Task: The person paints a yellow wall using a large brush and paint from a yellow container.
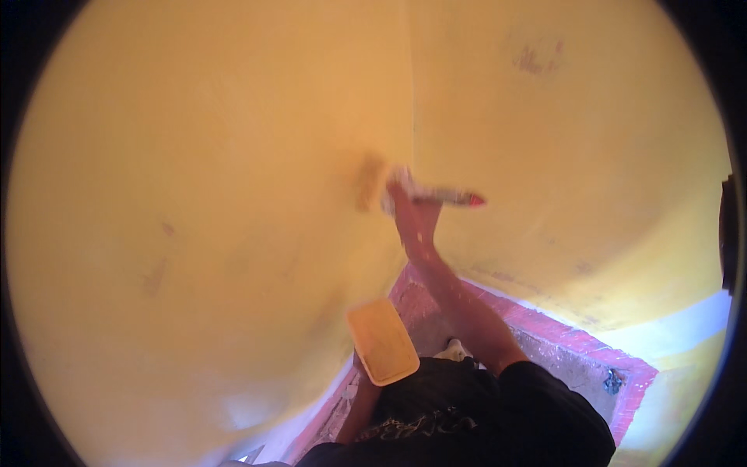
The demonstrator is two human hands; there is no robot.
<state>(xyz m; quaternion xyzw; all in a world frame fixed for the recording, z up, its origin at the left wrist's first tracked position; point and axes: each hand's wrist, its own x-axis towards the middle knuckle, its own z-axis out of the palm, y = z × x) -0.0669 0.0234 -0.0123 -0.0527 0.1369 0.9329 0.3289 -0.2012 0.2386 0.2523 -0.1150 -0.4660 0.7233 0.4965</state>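
Ahead of our right grip (412, 214), two yellow walls are meeting in a corner (412, 101), and we are facing that seam. The right grip is closing its fingers around a long-handled paintbrush (453, 196); the handle is pointing out to the right of the grip and ending in a red tip. Blur is hiding the bristle end, so we cannot tell whether it is touching the wall. Just left of this grip, a darker orange smudge (369, 183) is showing on the left wall (194, 156).

Lower and to the left, our left grip (361, 369) is grasping a rectangular orange tub (383, 341) by its near left side, the tub tilting and covering part of the hand. Below and between both grips, we are wearing a black shirt (482, 416), and a pale shoe (454, 352) is peeking out past it. Beneath the right grip, a pink border (556, 321) is running along the grey floor (568, 370). Well off to the lower right of that grip, a small blue crumpled item (613, 381) is lying near the border. Far above and right of it, brownish scuffs (537, 58) are marking the right wall (560, 156).
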